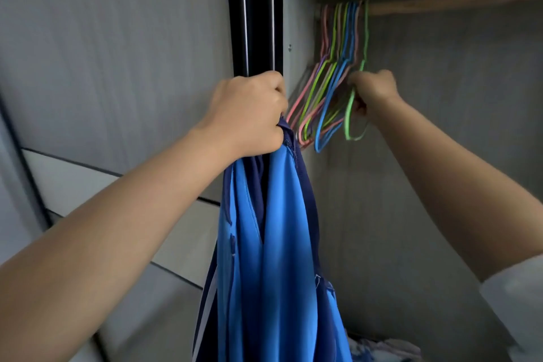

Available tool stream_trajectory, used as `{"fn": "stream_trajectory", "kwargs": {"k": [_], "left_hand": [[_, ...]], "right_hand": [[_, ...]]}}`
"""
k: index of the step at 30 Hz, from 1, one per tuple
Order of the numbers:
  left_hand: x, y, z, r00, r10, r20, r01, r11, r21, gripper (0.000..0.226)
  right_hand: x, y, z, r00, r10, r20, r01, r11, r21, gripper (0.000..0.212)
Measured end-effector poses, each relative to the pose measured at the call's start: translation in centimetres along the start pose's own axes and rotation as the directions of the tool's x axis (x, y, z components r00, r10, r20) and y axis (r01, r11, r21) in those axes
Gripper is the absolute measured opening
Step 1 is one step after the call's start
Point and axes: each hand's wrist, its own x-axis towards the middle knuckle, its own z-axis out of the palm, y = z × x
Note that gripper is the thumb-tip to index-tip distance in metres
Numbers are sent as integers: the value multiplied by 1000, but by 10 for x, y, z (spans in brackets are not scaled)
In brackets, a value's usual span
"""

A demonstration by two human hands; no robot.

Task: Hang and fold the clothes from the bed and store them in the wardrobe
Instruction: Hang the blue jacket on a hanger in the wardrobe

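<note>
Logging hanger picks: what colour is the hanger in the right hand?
Green hanger, head view.

The garment (273, 244) hanging from the left hand (249, 114) is bright blue with dark navy trim along its edges and collar, plus a thin white stripe low on one side. The hangers (329, 82) on the brownish wooden rail (440, 4) are pink, lime green and blue; the green hanger (352, 109) held by the right hand (373, 91) is light green. The wardrobe walls (440, 97) are grey with a fine grain, the door frame (252, 9) black. The sleeve (517, 297) is white.
</note>
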Motion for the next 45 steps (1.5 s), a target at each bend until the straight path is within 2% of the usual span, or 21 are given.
{"fn": "stream_trajectory", "kwargs": {"k": [3, 6, 9, 12, 15, 16, 18, 20, 22, 27, 30, 32, 34, 36, 38, 40, 43, 45], "left_hand": [[3, 2, -3, 996, -71, 62, 69, 997, 22, 33], [2, 1, -1, 996, -69, 53, 69, 998, -4, 35], [0, 1, 1, 996, -93, 18, 94, 991, -99, 40], [-1, 7, 2, 986, -168, -13, 159, 953, -257, 48], [-6, 20, 6, 956, -285, -72, 217, 851, -478, 47], [-8, 27, 7, 944, -327, -50, 251, 804, -539, 43], [-14, 48, 9, 919, -391, 52, 321, 667, -672, 34], [-19, 70, 11, 893, -423, 153, 371, 499, -783, 39], [-26, 94, 12, 869, -431, 242, 419, 384, -823, 41], [-47, 145, 8, 797, -448, 406, 561, 298, -772, 41], [-64, 182, 2, 747, -418, 517, 653, 318, -687, 33], [-78, 199, -1, 718, -395, 573, 696, 409, -590, 27], [-91, 213, -8, 702, -373, 607, 694, 549, -465, 27], [-102, 230, -19, 694, -333, 638, 669, 626, -401, 22], [-109, 253, -27, 701, -271, 659, 652, 618, -440, 18], [-112, 279, -34, 708, -178, 683, 646, 552, -527, 22], [-104, 306, -48, 692, -61, 719, 660, 457, -596, 25], [-100, 315, -58, 674, 15, 738, 670, 409, -620, 23]], "right_hand": [[1, -8, -9, 997, -64, -37, 64, 998, -1, 25], [-1, -16, -24, 989, -146, -40, 142, 986, -82, 29], [-12, -14, -45, 984, -178, -9, 176, 977, -117, 34], [-29, 6, -73, 984, -180, 18, 181, 981, -66, 38], [-58, 34, -105, 983, -182, 38, 181, 983, 33, 40], [-72, 44, -118, 981, -185, 51, 181, 981, 77, 40], [-103, 63, -147, 979, -196, 61, 186, 972, 145, 38], [-136, 81, -179, 977, -203, 64, 188, 964, 190, 37], [-168, 98, -213, 982, -173, 76, 153, 965, 212, 36], [-200, 133, -263, 976, 180, 126, -205, 950, 234, 27], [-212, 145, -293, 936, 345, 64, -348, 937, 29, 25], [-230, 150, -309, 937, 350, -18, -350, 933, -88, 29], [-252, 147, -323, 954, 292, -66, -297, 951, -88, 29], [-273, 136, -337, 968, 246, -53, -246, 969, 12, 30], [-296, 125, -343, 978, 207, -1, -207, 977, 42, 33], [-322, 117, -337, 976, 205, 78, -207, 978, 22, 35], [-356, 117, -320, 922, 287, 262, -298, 954, 4, 38], [-371, 124, -316, 915, 317, 250, -310, 948, -69, 43]]}}
